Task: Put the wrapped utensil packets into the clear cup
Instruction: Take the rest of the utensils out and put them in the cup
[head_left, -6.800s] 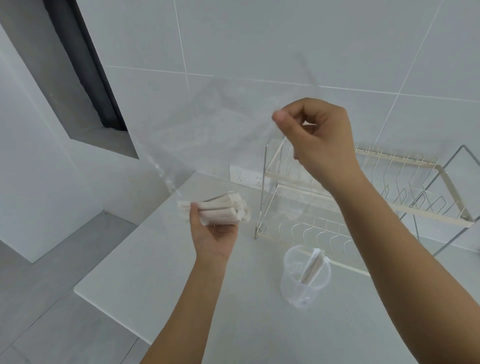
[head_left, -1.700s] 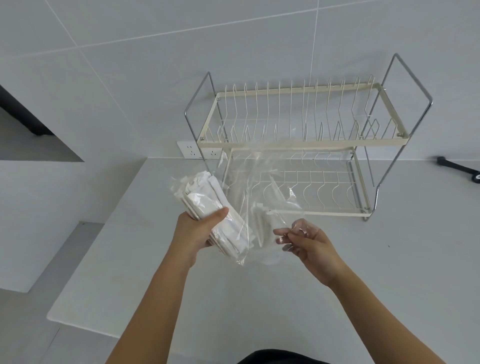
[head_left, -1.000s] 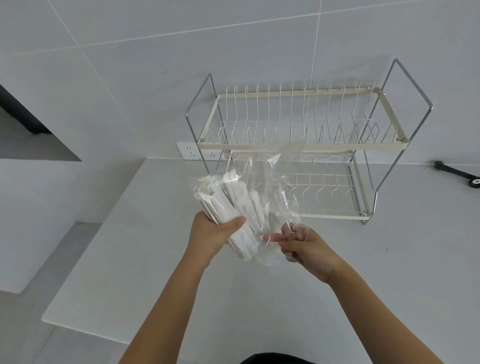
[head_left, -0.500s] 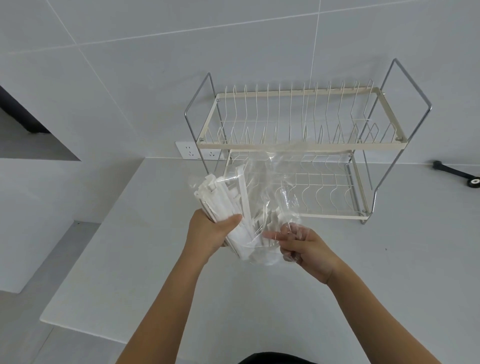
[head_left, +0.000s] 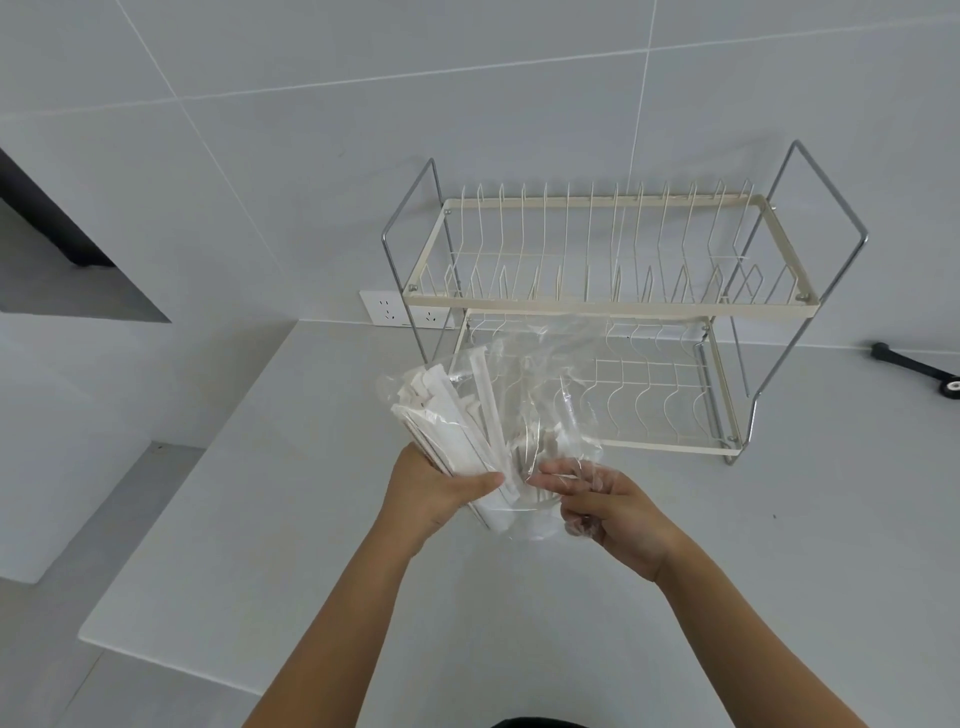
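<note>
Bench (head_left: 311, 519): pale, flat, bare in front of the arms, so usable as a rest at any point. Dish rack (head_left: 608, 306): two tiers, empty, standing at the back of the bench against the tiled wall, well clear of the work. Clear bag (head_left: 561, 364): crumpled, held up in the air in front of the rack, loosely draped round the wrapped utensil packets (head_left: 447, 415). Packets: white, bunched, fanned up and to the left, one standing taller than the rest. Left hand (head_left: 436, 493): closed round the lower end of the bundle, thumb pressed across its front. Right hand (head_left: 613, 509): fingers half curled, tips pinching the bag film, more film lying over the knuckles. Clear cup: not certainly visible; possibly the faint curved shape under the bag between the hands, but cannot tell. Step in hand, as judged: stripping the bag off the bundle. Keep the left grip firm and low to stop packets sliding out. Draw the film away to the right, along the packets and not across them, to avoid snagging the tall one. Drop the bag clear of the cup mouth. Then locate the cup and lower the bundle in end first.
</note>
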